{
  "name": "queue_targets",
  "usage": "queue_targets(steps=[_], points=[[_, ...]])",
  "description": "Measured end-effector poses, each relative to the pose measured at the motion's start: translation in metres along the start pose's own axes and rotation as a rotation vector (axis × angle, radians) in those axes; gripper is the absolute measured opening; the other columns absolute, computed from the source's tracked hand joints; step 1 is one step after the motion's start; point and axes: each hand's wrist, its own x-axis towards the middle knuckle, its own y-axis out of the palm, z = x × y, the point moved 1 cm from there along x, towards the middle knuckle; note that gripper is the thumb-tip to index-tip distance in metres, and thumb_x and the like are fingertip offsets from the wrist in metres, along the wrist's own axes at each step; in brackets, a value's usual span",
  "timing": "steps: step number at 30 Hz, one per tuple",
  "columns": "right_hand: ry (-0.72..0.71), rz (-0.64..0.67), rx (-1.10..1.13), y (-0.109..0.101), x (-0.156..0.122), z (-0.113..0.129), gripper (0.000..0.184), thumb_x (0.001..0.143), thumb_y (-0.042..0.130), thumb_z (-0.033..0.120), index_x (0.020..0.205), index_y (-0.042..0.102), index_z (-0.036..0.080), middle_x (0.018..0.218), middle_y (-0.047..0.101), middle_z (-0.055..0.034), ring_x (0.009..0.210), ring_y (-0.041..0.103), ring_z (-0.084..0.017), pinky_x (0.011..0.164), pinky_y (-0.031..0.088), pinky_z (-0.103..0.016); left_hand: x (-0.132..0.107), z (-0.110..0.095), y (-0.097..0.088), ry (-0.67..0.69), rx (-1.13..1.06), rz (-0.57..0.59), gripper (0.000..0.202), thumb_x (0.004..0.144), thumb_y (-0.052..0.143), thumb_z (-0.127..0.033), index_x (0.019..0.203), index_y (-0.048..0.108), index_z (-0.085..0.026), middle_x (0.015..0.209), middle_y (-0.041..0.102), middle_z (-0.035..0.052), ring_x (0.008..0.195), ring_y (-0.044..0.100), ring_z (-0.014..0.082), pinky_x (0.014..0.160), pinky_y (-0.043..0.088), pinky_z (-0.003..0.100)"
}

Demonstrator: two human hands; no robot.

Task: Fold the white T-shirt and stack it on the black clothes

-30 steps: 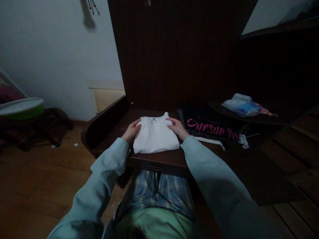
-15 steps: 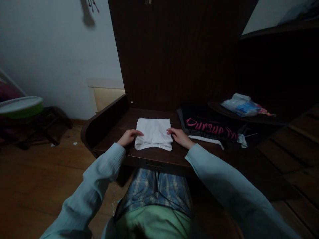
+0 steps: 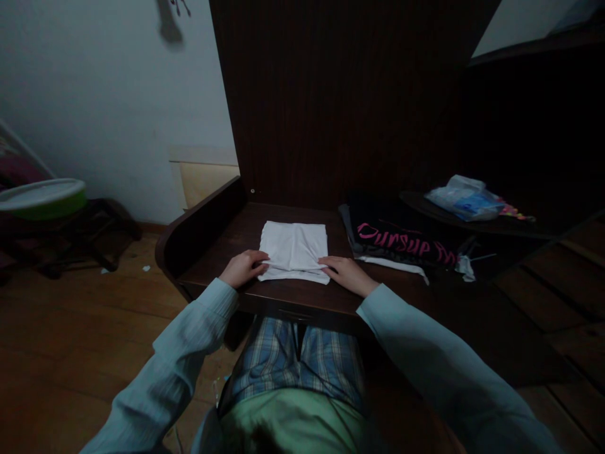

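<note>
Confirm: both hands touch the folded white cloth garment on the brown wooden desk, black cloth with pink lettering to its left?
No: in the head view, the black cloth with pink lettering lies right of the folded white cloth garment. The left hand and right hand do touch the garment on the brown wooden desk.

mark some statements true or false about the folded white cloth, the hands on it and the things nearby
1. The left hand and the right hand both touch the folded white cloth. True.
2. The cloth lies on the floor. False: it lies on the dark wooden desk.
3. A black garment with pink lettering lies to the right of the cloth. True.
4. Both forearms are bare. False: long pale blue-green sleeves cover them.
5. A white-and-blue plastic bag rests on a dark raised shelf. True.
</note>
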Motion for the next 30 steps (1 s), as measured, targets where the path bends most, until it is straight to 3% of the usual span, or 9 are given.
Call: queue_targets(steps=[7,11,13,15,17,20,22,27,30], points=[[0.084,0.013,0.006,-0.012,0.019,-0.002,0.022,0.083,0.044,0.020,0.086,0.065,0.017,0.085,0.068,-0.0056,0.079,0.063,-0.018,0.073,0.046,-0.027,0.014,-0.006,-0.012,-0.075,-0.055,0.013,0.036,0.080,0.039,-0.040,0.087,0.067,-0.018,0.095,0.067,0.0054,0.088,0.060,0.0206,0.079,0.044,0.028],[0.180,-0.158,0.011,-0.034,0.036,-0.001,0.021,0.083,0.042,0.019,0.087,0.063,0.016,0.080,0.068,-0.0051,0.074,0.063,-0.017,0.068,0.045,-0.025,0.026,-0.013,-0.026,-0.128,-0.128,-0.207,0.039,0.081,0.037,-0.039,0.083,0.066,-0.013,0.083,0.068,0.0077,0.074,0.060,0.0190,0.068,0.045,0.026],[0.171,-0.267,0.012,-0.042,0.036,0.002,0.022,0.083,0.042,0.019,0.089,0.062,0.016,0.082,0.067,-0.0054,0.077,0.062,-0.018,0.069,0.045,-0.026,0.025,-0.017,-0.033,-0.115,-0.151,-0.329,0.039,0.082,0.036,-0.039,0.085,0.065,-0.012,0.081,0.067,0.0074,0.072,0.059,0.0177,0.067,0.045,0.026],[0.114,-0.311,0.011,-0.043,0.028,0.006,0.022,0.083,0.042,0.019,0.091,0.061,0.016,0.085,0.067,-0.0061,0.079,0.062,-0.018,0.072,0.045,-0.026,0.018,-0.019,-0.036,-0.070,-0.146,-0.377,0.038,0.083,0.037,-0.038,0.085,0.064,-0.012,0.081,0.066,0.0072,0.073,0.058,0.0172,0.068,0.045,0.026],[0.039,-0.251,0.007,-0.035,0.015,0.010,0.021,0.082,0.043,0.019,0.091,0.062,0.016,0.088,0.066,-0.0067,0.082,0.062,-0.017,0.075,0.046,-0.027,0.007,-0.017,-0.032,0.014,-0.109,-0.316,0.035,0.083,0.040,-0.039,0.081,0.064,-0.014,0.081,0.066,0.0069,0.075,0.058,0.0177,0.072,0.045,0.028],[-0.045,-0.094,-0.002,-0.015,-0.004,0.011,0.022,0.081,0.044,0.017,0.091,0.063,0.017,0.092,0.066,-0.0066,0.086,0.062,-0.017,0.078,0.047,-0.028,-0.008,-0.010,-0.017,0.159,-0.082,-0.132,0.031,0.081,0.044,-0.041,0.077,0.064,-0.018,0.081,0.066,0.0056,0.079,0.058,0.0185,0.076,0.045,0.030],[-0.055,-0.052,-0.007,-0.005,-0.010,0.010,0.022,0.081,0.044,0.016,0.093,0.063,0.018,0.094,0.066,-0.0062,0.088,0.062,-0.017,0.080,0.047,-0.029,-0.013,-0.005,-0.008,0.193,-0.104,-0.071,0.031,0.082,0.044,-0.042,0.076,0.064,-0.019,0.081,0.067,0.0047,0.079,0.059,0.0179,0.075,0.046,0.030],[0.021,-0.145,-0.035,-0.012,-0.009,0.012,0.026,0.084,0.041,0.020,0.098,0.063,0.019,0.102,0.065,-0.0061,0.095,0.060,-0.017,0.086,0.046,-0.031,-0.018,-0.004,-0.006,0.111,-0.126,-0.223,0.036,0.083,0.041,-0.045,0.078,0.063,-0.017,0.083,0.065,0.0070,0.078,0.059,0.0178,0.075,0.046,0.030],[0.034,-0.102,-0.049,-0.019,-0.012,0.018,0.026,0.084,0.043,0.027,0.096,0.064,0.020,0.105,0.064,-0.0053,0.099,0.058,-0.018,0.088,0.044,-0.031,-0.020,-0.010,-0.013,0.115,-0.073,-0.167,0.037,0.084,0.038,-0.043,0.077,0.065,-0.018,0.084,0.065,0.0066,0.083,0.057,0.0182,0.078,0.045,0.029]])
